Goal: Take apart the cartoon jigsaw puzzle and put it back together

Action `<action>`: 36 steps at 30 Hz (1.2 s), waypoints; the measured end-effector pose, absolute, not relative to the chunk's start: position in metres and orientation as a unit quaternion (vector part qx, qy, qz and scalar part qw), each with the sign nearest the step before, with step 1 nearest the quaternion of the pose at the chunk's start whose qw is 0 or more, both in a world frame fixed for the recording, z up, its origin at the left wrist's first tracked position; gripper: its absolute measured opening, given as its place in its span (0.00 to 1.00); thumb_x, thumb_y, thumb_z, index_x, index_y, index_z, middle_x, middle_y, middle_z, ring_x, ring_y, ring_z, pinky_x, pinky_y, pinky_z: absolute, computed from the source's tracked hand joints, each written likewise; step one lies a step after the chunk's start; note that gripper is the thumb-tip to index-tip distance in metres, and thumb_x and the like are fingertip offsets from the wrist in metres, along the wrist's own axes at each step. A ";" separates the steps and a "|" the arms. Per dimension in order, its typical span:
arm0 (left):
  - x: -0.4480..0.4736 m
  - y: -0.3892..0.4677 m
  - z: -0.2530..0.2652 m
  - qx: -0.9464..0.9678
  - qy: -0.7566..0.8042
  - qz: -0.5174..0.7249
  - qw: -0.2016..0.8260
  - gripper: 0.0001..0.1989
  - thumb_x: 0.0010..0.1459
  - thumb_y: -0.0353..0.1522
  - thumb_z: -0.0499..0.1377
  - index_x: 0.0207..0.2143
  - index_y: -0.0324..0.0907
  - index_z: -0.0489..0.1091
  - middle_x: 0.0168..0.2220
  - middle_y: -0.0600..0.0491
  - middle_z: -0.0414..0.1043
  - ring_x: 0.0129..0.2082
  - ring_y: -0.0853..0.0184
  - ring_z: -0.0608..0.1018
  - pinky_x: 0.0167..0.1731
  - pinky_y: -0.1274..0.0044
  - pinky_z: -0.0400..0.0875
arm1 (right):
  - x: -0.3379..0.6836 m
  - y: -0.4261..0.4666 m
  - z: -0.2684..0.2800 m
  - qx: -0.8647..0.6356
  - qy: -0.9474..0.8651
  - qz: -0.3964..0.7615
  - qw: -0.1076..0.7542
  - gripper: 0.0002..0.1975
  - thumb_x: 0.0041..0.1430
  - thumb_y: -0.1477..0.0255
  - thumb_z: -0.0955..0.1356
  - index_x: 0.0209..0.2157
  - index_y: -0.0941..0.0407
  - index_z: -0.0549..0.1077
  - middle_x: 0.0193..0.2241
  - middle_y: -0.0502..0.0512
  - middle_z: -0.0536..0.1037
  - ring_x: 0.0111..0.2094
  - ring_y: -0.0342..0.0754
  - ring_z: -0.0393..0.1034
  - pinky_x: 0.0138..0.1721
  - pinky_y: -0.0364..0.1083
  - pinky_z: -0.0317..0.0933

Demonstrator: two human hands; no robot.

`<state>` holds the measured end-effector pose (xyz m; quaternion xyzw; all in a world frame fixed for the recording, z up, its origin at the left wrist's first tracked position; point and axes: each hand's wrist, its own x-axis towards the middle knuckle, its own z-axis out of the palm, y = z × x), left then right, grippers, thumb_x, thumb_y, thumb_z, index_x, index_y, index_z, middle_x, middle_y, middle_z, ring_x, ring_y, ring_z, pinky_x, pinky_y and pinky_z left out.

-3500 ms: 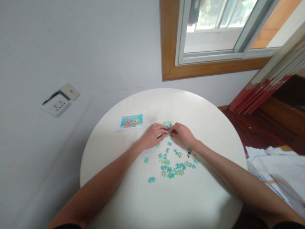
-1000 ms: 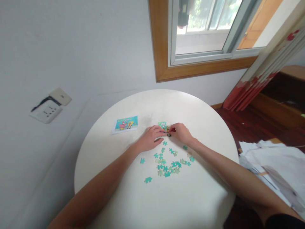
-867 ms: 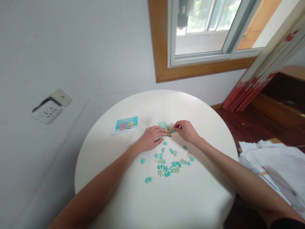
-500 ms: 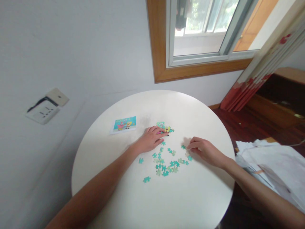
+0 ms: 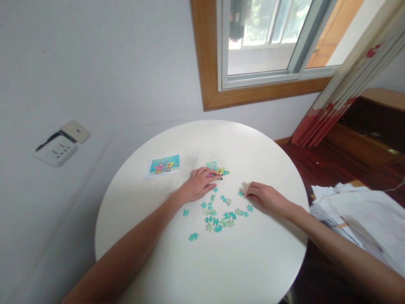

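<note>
My left hand [image 5: 201, 183] lies with its fingers stretched out over a joined part of a jigsaw puzzle [image 5: 211, 165], which shows a yellow cartoon figure on teal. The fingers hide some of that part. To the right, my right hand [image 5: 262, 196] is low over the table, its fingers drawn together. A small teal puzzle piece [image 5: 241, 193] lies right at those fingertips. Whatever is between the fingers is hidden. Several loose teal and pale green puzzle pieces [image 5: 218, 228] are scattered between and below my hands. One puzzle piece [image 5: 186, 212] lies apart below my left wrist.
A picture card [image 5: 164, 165] with a pink and a yellow cartoon figure lies on the round white table [image 5: 152, 270], left of my left hand. Behind are a wall and a window [image 5: 262, 55]. Papers [image 5: 357, 215] are piled beyond the table's right edge.
The view has shifted slightly. My right hand's fingers have drawn closer together near the teal piece, and a pale piece beside them no longer shows. My left hand stays on the joined part.
</note>
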<state>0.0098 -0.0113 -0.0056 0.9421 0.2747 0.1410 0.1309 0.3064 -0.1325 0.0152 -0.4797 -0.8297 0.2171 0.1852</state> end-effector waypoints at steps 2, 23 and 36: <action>0.010 -0.011 -0.006 0.941 0.273 0.146 0.135 0.20 0.67 0.38 0.53 0.61 0.61 0.62 0.56 0.54 0.67 0.58 0.59 0.64 0.59 0.61 0.57 | 0.310 -0.128 0.013 -0.498 -0.811 0.233 0.200 0.13 0.64 0.78 0.61 0.38 0.57 0.77 0.37 0.57 0.78 0.38 0.47 0.71 0.42 0.45 0.62; 0.008 -0.008 -0.002 0.926 0.283 0.199 0.153 0.18 0.70 0.38 0.47 0.57 0.51 0.69 0.55 0.51 0.70 0.56 0.60 0.66 0.57 0.62 0.60 | 0.307 -0.133 0.007 -0.633 -0.745 0.164 0.134 0.05 0.61 0.76 0.64 0.34 0.57 0.72 0.37 0.56 0.73 0.37 0.48 0.67 0.37 0.44 0.57; 0.010 -0.009 -0.004 0.934 0.268 0.173 0.163 0.18 0.70 0.40 0.47 0.56 0.56 0.69 0.58 0.56 0.69 0.59 0.61 0.65 0.59 0.61 0.57 | 0.301 -0.133 -0.001 -0.628 -0.746 0.154 0.157 0.08 0.59 0.81 0.61 0.33 0.57 0.70 0.32 0.57 0.73 0.33 0.49 0.66 0.35 0.46 0.57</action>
